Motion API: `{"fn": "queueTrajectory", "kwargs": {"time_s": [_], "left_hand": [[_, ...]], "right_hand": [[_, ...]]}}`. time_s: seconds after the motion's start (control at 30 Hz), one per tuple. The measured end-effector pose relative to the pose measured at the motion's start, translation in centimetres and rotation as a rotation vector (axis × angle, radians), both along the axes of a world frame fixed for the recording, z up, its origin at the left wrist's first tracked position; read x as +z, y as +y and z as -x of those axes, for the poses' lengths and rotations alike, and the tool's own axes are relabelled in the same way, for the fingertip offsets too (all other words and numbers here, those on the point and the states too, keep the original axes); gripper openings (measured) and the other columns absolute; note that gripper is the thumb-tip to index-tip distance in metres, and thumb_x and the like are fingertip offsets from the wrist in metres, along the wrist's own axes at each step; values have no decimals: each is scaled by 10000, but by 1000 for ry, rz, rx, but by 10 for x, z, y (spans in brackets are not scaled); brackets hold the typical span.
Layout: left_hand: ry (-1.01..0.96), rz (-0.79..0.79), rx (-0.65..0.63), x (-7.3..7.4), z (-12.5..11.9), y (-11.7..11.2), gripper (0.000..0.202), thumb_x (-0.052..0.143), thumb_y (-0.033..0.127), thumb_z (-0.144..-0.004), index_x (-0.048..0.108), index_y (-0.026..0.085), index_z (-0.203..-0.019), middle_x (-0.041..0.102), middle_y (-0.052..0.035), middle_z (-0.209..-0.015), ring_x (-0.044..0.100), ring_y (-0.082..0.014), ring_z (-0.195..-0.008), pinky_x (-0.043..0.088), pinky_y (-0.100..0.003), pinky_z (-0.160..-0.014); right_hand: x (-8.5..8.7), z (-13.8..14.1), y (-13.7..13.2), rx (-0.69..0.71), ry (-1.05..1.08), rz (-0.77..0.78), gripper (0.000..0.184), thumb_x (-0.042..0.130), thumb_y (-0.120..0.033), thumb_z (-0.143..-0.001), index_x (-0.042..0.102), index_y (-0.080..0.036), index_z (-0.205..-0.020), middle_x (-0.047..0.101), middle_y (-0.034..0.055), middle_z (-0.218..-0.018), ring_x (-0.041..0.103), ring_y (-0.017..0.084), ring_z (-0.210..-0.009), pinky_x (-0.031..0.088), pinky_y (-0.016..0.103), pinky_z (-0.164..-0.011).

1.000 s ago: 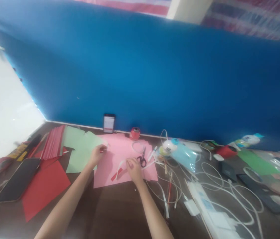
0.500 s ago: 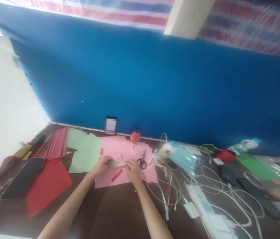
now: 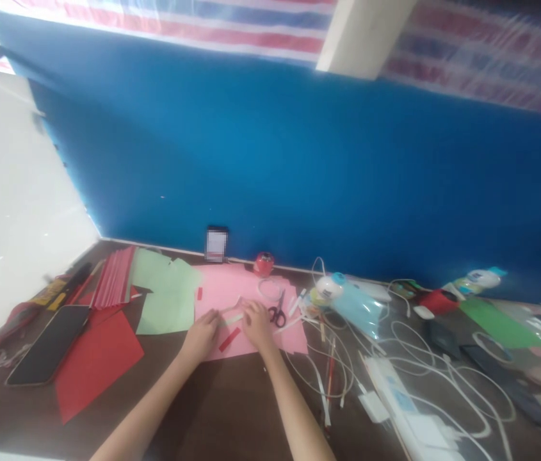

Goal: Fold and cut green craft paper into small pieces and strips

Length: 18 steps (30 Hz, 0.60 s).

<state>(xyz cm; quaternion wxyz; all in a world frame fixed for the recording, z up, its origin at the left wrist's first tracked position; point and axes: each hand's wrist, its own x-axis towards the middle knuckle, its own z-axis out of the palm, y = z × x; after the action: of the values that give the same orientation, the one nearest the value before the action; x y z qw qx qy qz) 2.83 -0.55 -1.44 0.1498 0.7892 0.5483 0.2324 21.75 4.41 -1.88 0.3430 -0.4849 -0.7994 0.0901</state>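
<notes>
Pale strip (image 3: 232, 318) — narrow, slightly slanted; pink paper (image 3: 226, 282) — spread beneath

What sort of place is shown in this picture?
Probably a desk for paper crafts, against a blue wall: scissors lie on pink paper, green sheets lie to the left of it.

Blue partition wall (image 3: 251, 160), dark brown table (image 3: 222, 410) against it, white panel (image 3: 15, 192) at left, striped sheeting (image 3: 232, 25) above, pale post (image 3: 366, 35)
</notes>
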Motion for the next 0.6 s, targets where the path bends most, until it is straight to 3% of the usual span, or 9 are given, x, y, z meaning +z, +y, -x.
{"fn": "queueTrajectory", "kwargs": {"time_s": [0.13,0.2,0.27,0.4,0.5,0.6], "left_hand": [[-19,7,-34,-13,6,1,552,541,157,-659,466,148,-1206,457,-143,-1275,375,-294,-1209,306,-408,-1008],[-65,12,-34,-15,8,1,545,536,166,-676,462,166,-1216,454,-127,-1284,373,-290,-1212,296,-415,-1014],[-113,16,-26,-15,8,1,514,528,174,-699,472,203,-1209,471,-101,-1274,378,-278,-1211,280,-414,-1024],[-176,26,-21,-9,7,1,473,552,193,-705,509,203,-1176,522,-100,-1219,385,-285,-1201,256,-426,-1029],[-237,19,-34,-2,9,2,414,567,196,-692,565,193,-1106,574,-103,-1137,436,-282,-1146,298,-424,-996],[-300,41,-60,5,11,3,320,571,186,-672,626,177,-987,621,-107,-1009,528,-266,-1001,394,-398,-892]], "right_hand": [[7,2,18,81,21,94,476,370,14,-709,573,-190,-1088,531,105,-1131,429,202,-1090,350,406,-936],[14,4,27,107,15,165,390,435,-18,-715,603,-186,-1025,509,111,-1158,395,218,-1123,308,419,-962],[21,4,33,153,28,266,219,516,-73,-706,645,-178,-849,547,98,-1085,422,224,-1081,305,407,-951],[29,-2,37,221,45,394,83,542,-153,-711,620,-166,-686,606,32,-779,536,161,-776,424,299,-736],[30,-9,35,235,63,484,139,509,-220,-732,604,-146,-662,584,-2,-640,517,122,-600,411,232,-570],[28,-14,33,210,79,555,157,483,-233,-732,591,-134,-675,581,-7,-619,513,111,-568,384,204,-518]]}}
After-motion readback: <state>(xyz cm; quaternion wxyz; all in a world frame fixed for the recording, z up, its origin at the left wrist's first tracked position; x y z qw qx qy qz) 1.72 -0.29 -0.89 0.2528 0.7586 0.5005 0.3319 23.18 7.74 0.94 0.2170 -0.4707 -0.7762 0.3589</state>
